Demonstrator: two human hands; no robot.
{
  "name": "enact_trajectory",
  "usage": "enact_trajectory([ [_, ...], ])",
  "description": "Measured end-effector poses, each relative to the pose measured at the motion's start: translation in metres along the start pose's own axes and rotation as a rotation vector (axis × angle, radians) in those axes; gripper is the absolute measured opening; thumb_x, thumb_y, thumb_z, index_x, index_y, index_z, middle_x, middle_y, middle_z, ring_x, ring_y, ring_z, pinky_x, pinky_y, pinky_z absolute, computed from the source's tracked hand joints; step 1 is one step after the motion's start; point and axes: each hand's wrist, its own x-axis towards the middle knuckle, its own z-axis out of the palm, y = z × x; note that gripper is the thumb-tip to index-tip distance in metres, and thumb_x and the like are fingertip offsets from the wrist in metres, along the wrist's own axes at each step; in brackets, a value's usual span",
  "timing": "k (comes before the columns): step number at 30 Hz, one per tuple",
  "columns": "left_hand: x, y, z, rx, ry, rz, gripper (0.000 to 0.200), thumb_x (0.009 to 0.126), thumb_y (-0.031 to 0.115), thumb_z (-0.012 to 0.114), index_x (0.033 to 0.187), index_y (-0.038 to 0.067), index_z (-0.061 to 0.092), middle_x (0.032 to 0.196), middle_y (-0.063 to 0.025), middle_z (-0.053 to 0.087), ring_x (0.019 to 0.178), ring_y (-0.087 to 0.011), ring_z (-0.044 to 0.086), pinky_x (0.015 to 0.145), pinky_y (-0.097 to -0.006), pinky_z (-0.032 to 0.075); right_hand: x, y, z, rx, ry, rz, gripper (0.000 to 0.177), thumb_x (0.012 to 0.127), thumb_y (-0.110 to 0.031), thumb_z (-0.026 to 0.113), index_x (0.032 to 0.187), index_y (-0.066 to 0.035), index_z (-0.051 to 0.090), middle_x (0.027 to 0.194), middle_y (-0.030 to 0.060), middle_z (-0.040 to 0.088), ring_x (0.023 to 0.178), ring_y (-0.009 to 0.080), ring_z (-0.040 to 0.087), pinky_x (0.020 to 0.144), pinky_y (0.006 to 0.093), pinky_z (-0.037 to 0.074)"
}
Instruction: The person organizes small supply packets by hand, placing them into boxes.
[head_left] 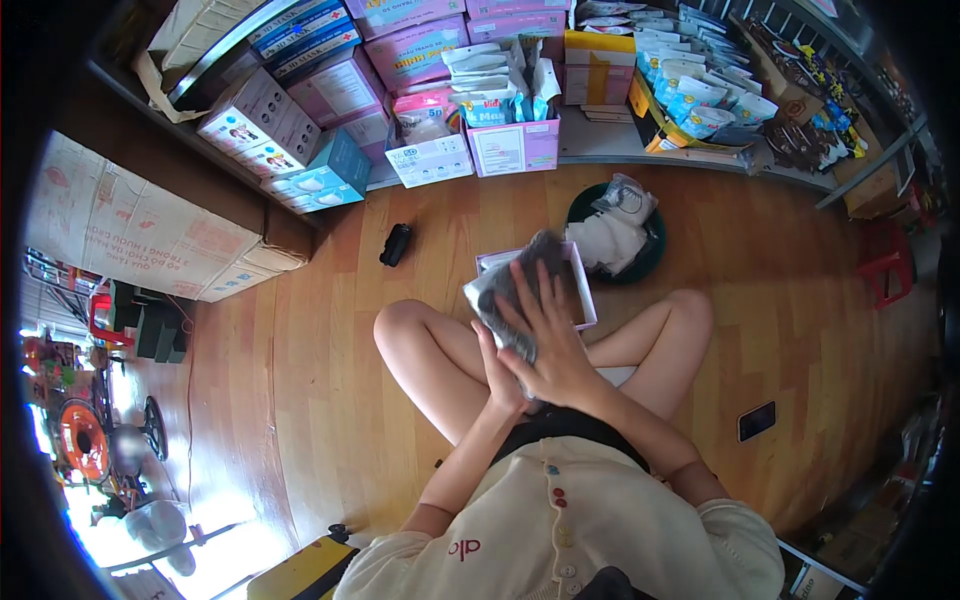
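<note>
Between my two hands is a grey, soft-looking bundle with a paler part at its left side, the grey bundle [545,252] tilted above my lap. My left hand [500,372] supports it from below at the left, fingers mostly behind it. My right hand [545,335] lies across its top with fingers spread. Just beyond, on the floor, stands an open pink-edged box [588,300], partly hidden by the bundle and my right hand. Behind it to the right, a dark green basket [657,250] holds white crumpled material [605,240].
A black object [396,244] lies on the wooden floor at the left, a phone [757,422] at the right. Shelves with pink boxes [415,55] and packets [690,90] run along the back. A large carton [150,220] stands left, a red stool [885,262] right.
</note>
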Motion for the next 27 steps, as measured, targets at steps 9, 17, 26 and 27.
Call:
enact_trajectory([
  [9,0.007,-0.003,-0.02,-0.133,-0.062,-0.011,0.075,0.098,0.061,0.028,0.147,0.005,0.027,0.149,-0.0122,0.033,0.137,-0.0301,0.032,0.115,-0.0419,0.024,-0.017,-0.001,0.011,0.006,-0.014,-0.053,0.056,0.093,-0.04,0.048,0.141,-0.009,0.043,0.157,0.0227,0.005,0.141,0.0533,0.002,0.109,0.0671,0.008],
  [17,0.025,0.032,-0.014,-0.338,-0.191,-0.02,0.087,0.088,0.073,0.038,0.145,0.007,0.033,0.143,-0.0137,0.042,0.129,-0.0344,0.041,0.111,-0.0464,0.031,-0.05,-0.026,0.025,0.157,-0.139,-0.105,0.064,0.094,-0.041,0.047,0.143,-0.003,0.036,0.157,0.023,0.002,0.141,0.0533,-0.003,0.11,0.0664,0.006],
  [26,-0.014,-0.016,0.004,0.086,0.103,-0.068,0.075,0.096,0.064,0.025,0.149,0.011,0.022,0.15,-0.0088,0.032,0.136,-0.0251,0.034,0.112,-0.0378,0.028,0.035,-0.003,-0.01,0.074,0.097,0.025,0.06,0.093,-0.038,0.051,0.14,-0.002,0.041,0.157,0.022,0.01,0.14,0.0528,0.007,0.108,0.0679,0.012],
  [27,-0.017,-0.01,0.009,0.108,0.123,-0.072,0.075,0.096,0.064,0.025,0.15,0.011,0.022,0.15,-0.0086,0.031,0.136,-0.0257,0.034,0.112,-0.0382,0.029,0.031,-0.004,-0.007,0.077,0.094,0.022,0.06,0.093,-0.038,0.051,0.14,-0.002,0.041,0.157,0.022,0.01,0.14,0.0528,0.007,0.108,0.0679,0.012],
])
